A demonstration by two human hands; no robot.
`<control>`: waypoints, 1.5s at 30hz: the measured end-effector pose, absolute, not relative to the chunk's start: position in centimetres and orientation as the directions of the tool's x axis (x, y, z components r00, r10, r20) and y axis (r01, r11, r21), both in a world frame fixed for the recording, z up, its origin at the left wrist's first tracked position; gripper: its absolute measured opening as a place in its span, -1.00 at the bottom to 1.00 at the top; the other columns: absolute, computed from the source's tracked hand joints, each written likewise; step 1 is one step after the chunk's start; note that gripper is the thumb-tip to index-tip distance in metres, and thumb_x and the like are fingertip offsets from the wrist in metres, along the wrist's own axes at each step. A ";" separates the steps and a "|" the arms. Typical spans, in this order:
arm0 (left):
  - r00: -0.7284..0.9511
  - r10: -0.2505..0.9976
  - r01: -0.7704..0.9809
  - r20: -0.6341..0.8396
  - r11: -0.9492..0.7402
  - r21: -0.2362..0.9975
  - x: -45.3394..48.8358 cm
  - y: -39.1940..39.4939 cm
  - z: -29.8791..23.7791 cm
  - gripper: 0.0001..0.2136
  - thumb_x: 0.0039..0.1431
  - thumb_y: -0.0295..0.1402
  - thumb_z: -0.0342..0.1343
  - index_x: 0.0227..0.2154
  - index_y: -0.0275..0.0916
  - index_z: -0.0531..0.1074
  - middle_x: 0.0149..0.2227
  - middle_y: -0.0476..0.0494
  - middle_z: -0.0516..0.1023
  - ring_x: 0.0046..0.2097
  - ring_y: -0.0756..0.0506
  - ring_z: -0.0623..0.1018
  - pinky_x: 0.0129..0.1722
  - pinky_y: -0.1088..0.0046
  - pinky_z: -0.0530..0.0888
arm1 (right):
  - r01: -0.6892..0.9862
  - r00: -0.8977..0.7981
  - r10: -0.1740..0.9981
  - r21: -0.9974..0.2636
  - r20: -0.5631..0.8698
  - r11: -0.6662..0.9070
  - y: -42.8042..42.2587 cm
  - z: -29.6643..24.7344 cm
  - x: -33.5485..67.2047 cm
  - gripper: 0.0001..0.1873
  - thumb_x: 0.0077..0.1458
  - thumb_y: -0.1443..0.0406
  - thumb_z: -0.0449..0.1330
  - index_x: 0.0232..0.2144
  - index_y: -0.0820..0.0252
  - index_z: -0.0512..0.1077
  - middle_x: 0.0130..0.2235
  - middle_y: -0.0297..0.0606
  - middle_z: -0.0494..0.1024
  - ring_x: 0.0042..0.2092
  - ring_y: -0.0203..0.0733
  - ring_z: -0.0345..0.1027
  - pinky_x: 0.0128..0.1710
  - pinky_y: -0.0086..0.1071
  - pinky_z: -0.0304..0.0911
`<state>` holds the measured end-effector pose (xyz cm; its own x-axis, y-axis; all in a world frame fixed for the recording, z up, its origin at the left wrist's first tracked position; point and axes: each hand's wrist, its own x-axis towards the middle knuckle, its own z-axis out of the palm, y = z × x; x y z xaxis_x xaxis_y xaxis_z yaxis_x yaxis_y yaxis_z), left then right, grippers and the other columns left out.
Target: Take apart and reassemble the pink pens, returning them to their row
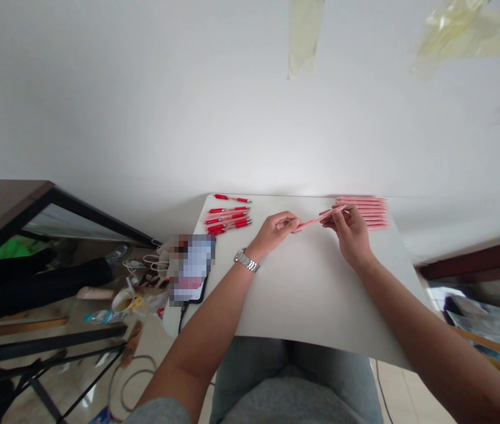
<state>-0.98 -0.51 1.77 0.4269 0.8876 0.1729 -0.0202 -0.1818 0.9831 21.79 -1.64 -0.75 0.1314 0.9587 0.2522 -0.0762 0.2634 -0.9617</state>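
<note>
Between my two hands, above the middle of the white table (303, 300), a slim pink pen (310, 223) is held at a slant, its right end higher. My left hand (277, 231), with a metal watch at the wrist, pinches the lower left end. Fingers of my right hand (347, 227) close on the upper right end and hide part of it. Just behind my right hand lies a neat row of pink pens (373, 213). To the left, several red pens (228, 219) with dark tips lie on the table, some partly overlapping.
A phone (193, 268), blurred out, lies at the table's left edge with a cable. A white wall rises behind the table. A dark-topped desk (9, 197) stands at left, with a person's leg (77, 280) and clutter below. Bags (488, 318) lie at right.
</note>
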 end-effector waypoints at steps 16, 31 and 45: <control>0.351 0.903 0.274 0.248 -0.352 0.895 -1.2 -0.3 0.5 -0.72 0.39 -0.11 0.12 -0.20 -0.24 0.55 -0.18 -0.18 0.67 -0.13 -0.09 0.65 -0.06 0.41 0.57 | -0.070 0.124 0.960 -0.963 0.250 0.260 -1.7 -0.5 21.7 -0.58 0.25 0.00 0.31 0.02 0.03 0.37 -0.35 -0.35 0.59 -0.35 -0.23 0.43 -0.31 -0.30 0.39; 0.406 0.864 0.381 0.299 -0.457 0.804 -1.1 -0.4 0.8 -0.81 0.40 -0.27 0.08 -0.21 -0.23 0.55 -0.20 -0.12 0.65 -0.17 -0.05 0.62 -0.08 0.46 0.54 | -0.010 0.102 0.956 -0.960 0.276 0.278 -1.8 -0.5 21.7 -0.64 0.28 0.03 0.29 0.02 0.00 0.38 -0.37 -0.36 0.58 -0.39 -0.24 0.41 -0.34 -0.32 0.37; 0.412 0.861 0.384 0.298 -0.460 0.801 -1.0 -0.5 1.0 -0.81 0.41 -0.27 0.06 -0.22 -0.21 0.54 -0.20 -0.11 0.64 -0.16 -0.05 0.61 -0.07 0.45 0.53 | -0.031 0.095 0.965 -0.968 0.245 0.249 -2.1 0.0 21.5 -0.66 0.27 0.01 0.29 -0.07 0.03 0.38 -0.39 -0.38 0.58 -0.42 -0.27 0.39 -0.36 -0.33 0.35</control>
